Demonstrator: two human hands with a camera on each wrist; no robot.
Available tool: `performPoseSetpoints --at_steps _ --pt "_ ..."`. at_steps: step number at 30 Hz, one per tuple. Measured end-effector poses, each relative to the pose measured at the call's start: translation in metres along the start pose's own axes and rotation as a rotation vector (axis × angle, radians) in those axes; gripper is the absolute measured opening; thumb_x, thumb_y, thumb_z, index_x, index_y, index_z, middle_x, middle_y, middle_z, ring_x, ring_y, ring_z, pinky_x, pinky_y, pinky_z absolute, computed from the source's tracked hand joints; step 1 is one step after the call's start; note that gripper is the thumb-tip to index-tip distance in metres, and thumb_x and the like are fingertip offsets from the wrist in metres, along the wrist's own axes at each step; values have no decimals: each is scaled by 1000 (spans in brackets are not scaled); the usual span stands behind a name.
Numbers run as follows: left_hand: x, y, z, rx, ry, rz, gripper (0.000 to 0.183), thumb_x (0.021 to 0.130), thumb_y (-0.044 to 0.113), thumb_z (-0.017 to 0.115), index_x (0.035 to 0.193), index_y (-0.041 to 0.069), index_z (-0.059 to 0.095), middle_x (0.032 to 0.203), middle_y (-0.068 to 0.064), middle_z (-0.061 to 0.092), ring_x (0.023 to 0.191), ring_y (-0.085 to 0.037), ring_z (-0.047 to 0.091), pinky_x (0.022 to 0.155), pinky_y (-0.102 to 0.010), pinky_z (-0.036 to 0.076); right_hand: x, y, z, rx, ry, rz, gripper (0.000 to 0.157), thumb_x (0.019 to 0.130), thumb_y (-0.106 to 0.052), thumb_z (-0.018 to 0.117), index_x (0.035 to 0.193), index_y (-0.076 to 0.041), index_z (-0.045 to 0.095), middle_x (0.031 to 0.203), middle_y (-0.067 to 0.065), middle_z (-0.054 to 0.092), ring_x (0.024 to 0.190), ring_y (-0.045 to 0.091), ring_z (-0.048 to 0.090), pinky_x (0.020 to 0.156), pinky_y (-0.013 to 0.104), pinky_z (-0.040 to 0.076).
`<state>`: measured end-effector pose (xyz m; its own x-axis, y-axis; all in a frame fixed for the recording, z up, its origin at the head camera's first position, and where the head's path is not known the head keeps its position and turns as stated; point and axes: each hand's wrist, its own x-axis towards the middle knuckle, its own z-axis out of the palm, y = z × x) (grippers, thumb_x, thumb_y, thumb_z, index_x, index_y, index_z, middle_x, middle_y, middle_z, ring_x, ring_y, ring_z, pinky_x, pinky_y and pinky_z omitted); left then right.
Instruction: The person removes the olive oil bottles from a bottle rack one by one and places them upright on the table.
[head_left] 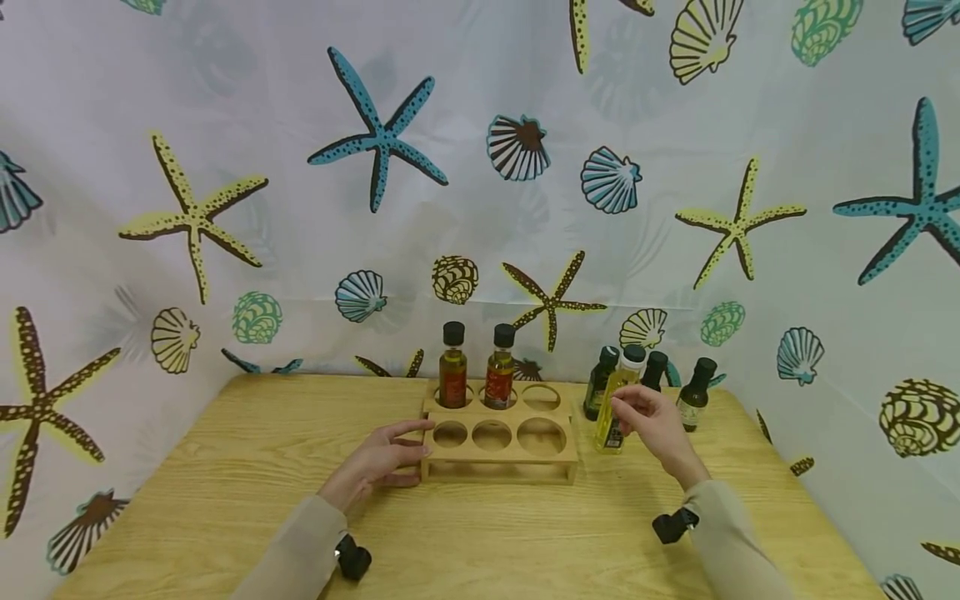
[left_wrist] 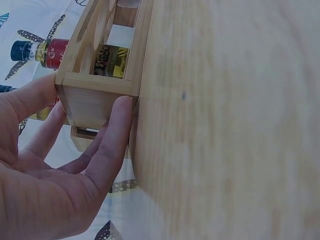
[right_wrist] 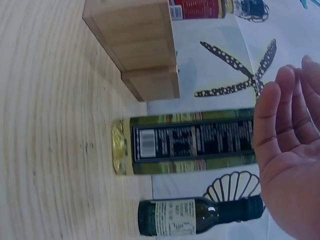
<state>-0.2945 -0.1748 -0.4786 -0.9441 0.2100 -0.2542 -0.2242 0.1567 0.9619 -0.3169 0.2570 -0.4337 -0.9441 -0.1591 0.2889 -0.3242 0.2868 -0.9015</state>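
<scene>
Arrangement of hands, rack and bottles on a wood-grained surface (head_left: 487,542). The principal relation is between the right grip (head_left: 652,421) and the tall yellow bottle (head_left: 619,379). The yellow bottle stands upright on the surface just beside the right end of the rack (head_left: 495,456), its long axis vertical; it lies to the left of the right grip, whose fingers overlap its side in the head view. These fingers are loosely bent and are not seen wrapped around the bottle; whether the fingertips touch it cannot be told. The right grip is the nearer of the two: the left grip (head_left: 382,458) lies well apart from the yellow bottle, beyond the rack's whole width, with its fingers extended and spread, touching the rack's left end. The rack bears two tiers of round holes, the far tier higher; two red-labelled bottles (head_left: 498,383) stand in its left and middle holes. Three dark bottles (head_left: 696,396) stand near the yellow bottle, on its far side and to its right.
</scene>
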Motion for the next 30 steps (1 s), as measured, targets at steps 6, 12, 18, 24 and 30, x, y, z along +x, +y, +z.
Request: performPoseSetpoints --at_steps 6,12,18,24,30 --pt "1 -1 4 -16 19 4 51 93 17 69 142 22 54 142 -22 48 120 -31 57 84 -46 58 1 2 17 58 -43 -21 31 98 -22 62 115 4 64 83 12 67 70 25 64 62 38 57" --pt "3 -3 0 -2 -40 15 59 92 24 70 147 21 47 146 -25 40 126 -33 52 88 -43 57 5 1 35 103 -84 -28 32 98 -23 63 114 4 65 93 27 65 76 28 65 62 36 58" --pt "0 -2 -2 -14 -29 8 58 91 23 71 145 20 50 144 -23 43 122 -31 55 86 -44 58 8 3 54 158 -118 15 31 97 -23 64 112 4 65 90 19 67 76 19 65 64 36 58" --pt "0 -2 -3 -16 -36 -1 58 92 23 71 145 21 49 145 -23 43 120 -31 56 86 -45 58 15 3 70 153 -113 66 37 97 -25 65 116 5 63 102 23 66 85 26 66 69 38 59" --pt "1 -4 -1 -17 -23 -1 57 92 22 70 145 22 49 144 -22 43 122 -31 55 87 -46 57 24 -1 84 177 -99 115 40 97 -25 64 121 7 62 111 21 65 94 32 65 82 48 57"
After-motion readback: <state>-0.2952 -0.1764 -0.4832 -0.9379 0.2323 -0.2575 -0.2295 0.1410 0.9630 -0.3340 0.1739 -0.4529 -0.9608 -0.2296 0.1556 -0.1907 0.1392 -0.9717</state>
